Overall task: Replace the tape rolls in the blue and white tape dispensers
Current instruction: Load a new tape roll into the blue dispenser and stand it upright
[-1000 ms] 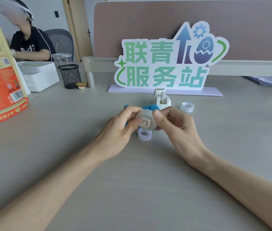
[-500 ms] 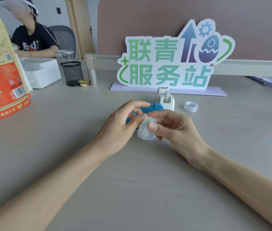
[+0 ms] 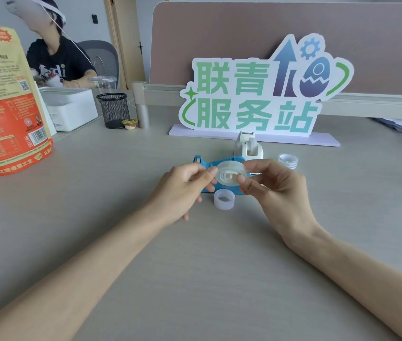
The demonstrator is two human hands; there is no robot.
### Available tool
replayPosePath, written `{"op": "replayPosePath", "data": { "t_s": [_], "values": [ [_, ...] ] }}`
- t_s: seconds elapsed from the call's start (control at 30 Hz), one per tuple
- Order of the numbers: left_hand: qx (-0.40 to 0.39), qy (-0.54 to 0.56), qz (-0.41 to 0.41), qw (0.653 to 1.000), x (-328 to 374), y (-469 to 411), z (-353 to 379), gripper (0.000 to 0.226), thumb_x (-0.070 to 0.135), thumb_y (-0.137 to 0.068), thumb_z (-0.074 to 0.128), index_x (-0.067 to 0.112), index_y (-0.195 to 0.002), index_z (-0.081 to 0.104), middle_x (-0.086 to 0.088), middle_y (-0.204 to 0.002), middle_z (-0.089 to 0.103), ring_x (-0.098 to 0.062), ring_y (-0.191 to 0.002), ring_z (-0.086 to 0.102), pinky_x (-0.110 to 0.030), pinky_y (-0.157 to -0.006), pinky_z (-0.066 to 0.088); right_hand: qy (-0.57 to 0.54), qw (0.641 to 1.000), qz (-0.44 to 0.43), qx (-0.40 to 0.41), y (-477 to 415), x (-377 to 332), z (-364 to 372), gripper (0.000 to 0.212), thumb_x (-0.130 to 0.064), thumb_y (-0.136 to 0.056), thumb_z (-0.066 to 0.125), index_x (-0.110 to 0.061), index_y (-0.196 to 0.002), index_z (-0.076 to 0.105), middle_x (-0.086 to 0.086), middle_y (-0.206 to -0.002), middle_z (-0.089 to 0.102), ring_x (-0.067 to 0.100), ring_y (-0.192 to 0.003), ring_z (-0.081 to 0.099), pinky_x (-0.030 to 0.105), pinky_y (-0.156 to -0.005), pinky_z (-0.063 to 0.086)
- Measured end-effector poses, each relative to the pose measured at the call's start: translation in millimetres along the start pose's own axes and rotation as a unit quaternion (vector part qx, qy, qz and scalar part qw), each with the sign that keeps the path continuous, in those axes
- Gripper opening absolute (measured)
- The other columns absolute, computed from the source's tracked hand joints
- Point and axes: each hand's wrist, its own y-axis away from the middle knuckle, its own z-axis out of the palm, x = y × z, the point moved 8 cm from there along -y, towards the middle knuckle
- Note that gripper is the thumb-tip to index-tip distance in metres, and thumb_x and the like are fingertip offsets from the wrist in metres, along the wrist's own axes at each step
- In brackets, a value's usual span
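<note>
A clear tape roll point(image 3: 231, 176) with a white hub in its middle is held up above the table. My right hand point(image 3: 271, 185) grips its right side between thumb and fingers. My left hand point(image 3: 182, 187) pinches its left edge. Right behind the roll lies the blue tape dispenser point(image 3: 206, 163), partly hidden by my hands. The white tape dispenser point(image 3: 248, 146) stands upright just beyond it. A small empty-looking tape core point(image 3: 224, 199) sits on the table below the held roll. Another tape roll point(image 3: 288, 160) lies to the right of the white dispenser.
A large green-lettered sign point(image 3: 256, 94) stands behind the dispensers. An orange and yellow bag point(image 3: 5, 104) stands at the left, with a white box point(image 3: 72, 107), a black mesh cup point(image 3: 113, 109) and a small pudding cup point(image 3: 129, 123) nearby. A person sits at the back left.
The roll, turned edge-on half a second ago, now faces me flat again and is held slightly higher. My left fingers have shifted to pinch its left edge.
</note>
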Motion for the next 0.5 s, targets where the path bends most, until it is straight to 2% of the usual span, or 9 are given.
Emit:
{"op": "replayPosePath", "data": {
  "t_s": [0.17, 0.23, 0.4, 0.5],
  "values": [
    [-0.027, 0.071, -0.036, 0.996, -2.7, 0.8, 2.5, 0.023, 0.035, -0.094, 0.054, 0.019, -0.104, 0.068, 0.007, -0.093, 0.072, -0.009, -0.072, 0.054, -0.022, -0.037, 0.041, 0.022, 1.0, -0.003, 0.004, 0.7, -0.8, -0.5, 0.016, -0.007, -0.083, 0.073, -0.022, -0.082, 0.069, -0.011, -0.082, 0.073, 0.013, -0.069, 0.063, 0.024, -0.069, 0.056],
    [-0.025, 0.082, -0.038, 0.996, -2.9, 0.2, 0.7, 0.021, 0.032, -0.093, 0.058, 0.018, -0.103, 0.069, 0.006, -0.093, 0.074, -0.008, -0.07, 0.055, -0.022, -0.038, 0.041, 0.032, 0.999, -0.005, 0.008, 0.6, -1.1, -1.2, 0.014, -0.006, -0.083, 0.072, -0.019, -0.084, 0.068, -0.007, -0.087, 0.072, 0.009, -0.068, 0.061, 0.02, -0.066, 0.055],
    [0.019, 0.108, -0.039, 0.993, -5.4, -2.6, -8.3, 0.012, 0.023, -0.088, 0.066, 0.015, -0.093, 0.073, 0.007, -0.079, 0.075, 0.0, -0.055, 0.053, -0.02, -0.036, 0.038, 0.053, 0.998, -0.022, 0.0, 1.0, -5.0, 1.2, 0.018, -0.005, -0.084, 0.071, -0.022, -0.084, 0.067, 0.001, -0.091, 0.071, 0.002, -0.064, 0.058, 0.013, -0.063, 0.049],
    [0.055, 0.105, -0.021, 0.993, -4.3, -4.4, -10.8, 0.009, 0.022, -0.087, 0.065, 0.017, -0.084, 0.072, 0.008, -0.074, 0.072, -0.001, -0.052, 0.051, -0.02, -0.037, 0.035, 0.055, 0.998, -0.032, 0.016, 0.5, -5.5, -1.0, 0.018, -0.006, -0.085, 0.07, -0.023, -0.084, 0.067, -0.006, -0.089, 0.071, 0.003, -0.068, 0.059, 0.013, -0.065, 0.049]
  ]
}}
